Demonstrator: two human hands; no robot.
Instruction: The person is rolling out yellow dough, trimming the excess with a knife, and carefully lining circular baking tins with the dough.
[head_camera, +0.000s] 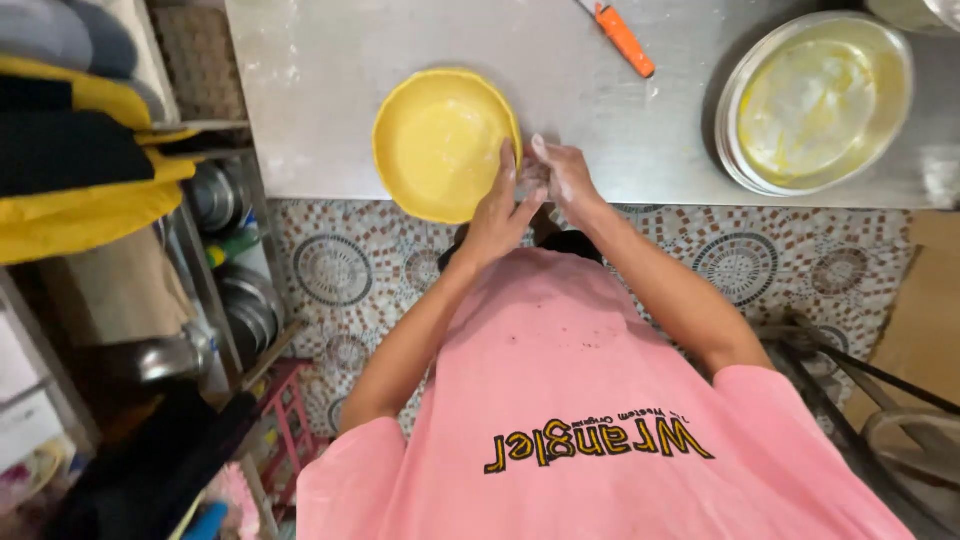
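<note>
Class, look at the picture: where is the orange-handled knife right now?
In the head view, the orange-handled knife lies on the metal table at the far edge, between the yellow dough dish and the round metal pan.

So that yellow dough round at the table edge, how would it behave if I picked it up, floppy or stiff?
Probably floppy: the dough round looks thin and soft, so it would likely sag unless supported underneath. It overhangs the steel table edge slightly, so a push could slide it off. The flour dusting there, and on both hands, suggests it would not stick much.
</note>
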